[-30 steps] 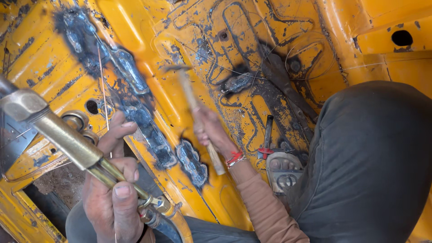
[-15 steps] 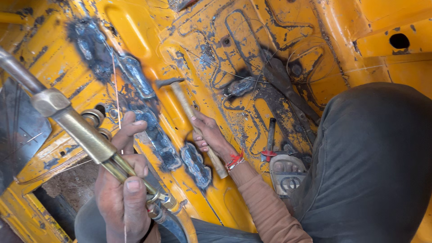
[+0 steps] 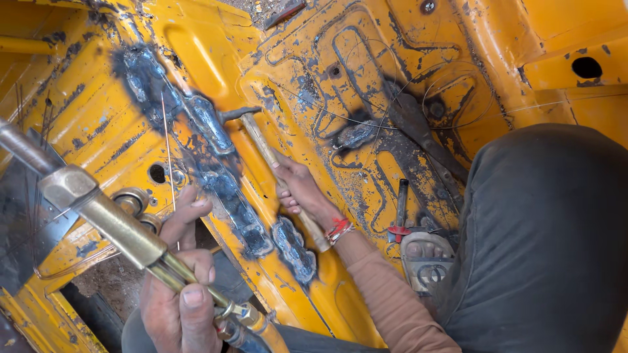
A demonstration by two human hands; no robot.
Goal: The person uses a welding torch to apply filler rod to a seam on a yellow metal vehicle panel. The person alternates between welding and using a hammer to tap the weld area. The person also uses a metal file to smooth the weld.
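Yellow sheet-metal floor (image 3: 196,59) is filling the head view. Blackened weld patches (image 3: 222,189) are running from 11 o'clock down to centre, so part of the seam looks done; bare yellow gaps betw. patches suggest more is left. Right hand (image 3: 301,193) is clenching the wooden hammer (image 3: 271,160), head resting at the seam. Left hand (image 3: 180,301) at 7 o'clock is gripping the brass torch (image 3: 124,229) and pinching a thin filler rod (image 3: 169,153). Torch tip is cut off at the left edge; flame can't be told. Sandalled foot (image 3: 425,255) is showing at 4 o'clock.
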